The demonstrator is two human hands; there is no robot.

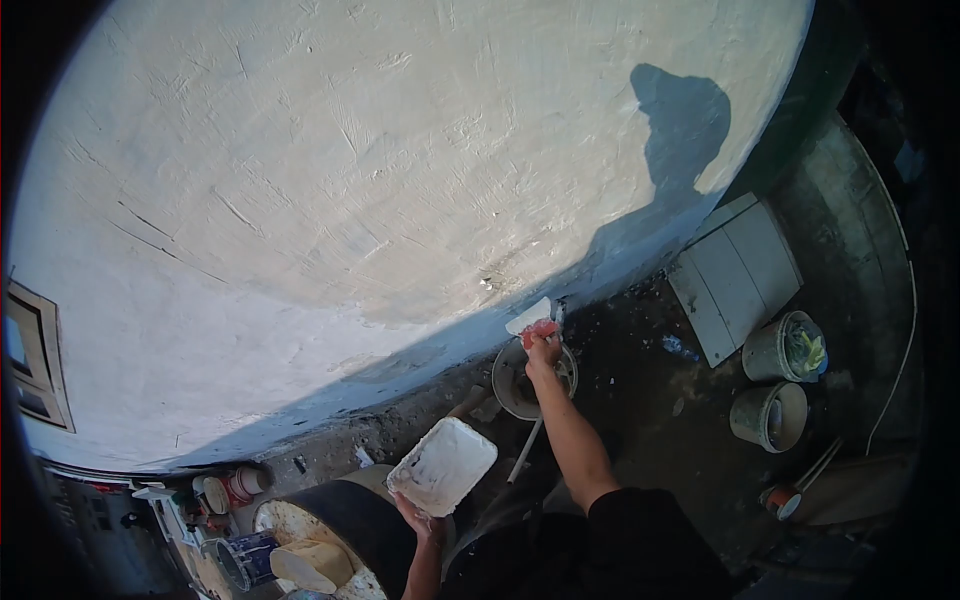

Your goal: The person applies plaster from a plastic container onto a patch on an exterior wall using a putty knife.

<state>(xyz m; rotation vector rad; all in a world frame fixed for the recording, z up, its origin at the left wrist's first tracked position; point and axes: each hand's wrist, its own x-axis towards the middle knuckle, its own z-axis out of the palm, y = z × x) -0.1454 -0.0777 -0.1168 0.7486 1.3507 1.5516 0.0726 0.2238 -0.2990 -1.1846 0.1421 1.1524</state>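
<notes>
My right hand (pixel 543 352) is closed on the red handle of a putty knife (pixel 528 317), its pale wide blade near the foot of the rough plastered wall (pixel 400 170). Below that hand stands a round bucket (pixel 507 385), partly hidden by my forearm. My left hand (pixel 418 515) grips the lower edge of a white rectangular tray (pixel 443 467), tilted so its smeared inside faces me. Tray and knife are apart.
A drum (pixel 345 510) stands at lower left with a yellowish container (pixel 310 565) on it. On the right are a pale panel (pixel 735 280), two buckets (pixel 765 355) and a small orange-and-white pot (pixel 783 502). A window (pixel 38 355) is at far left.
</notes>
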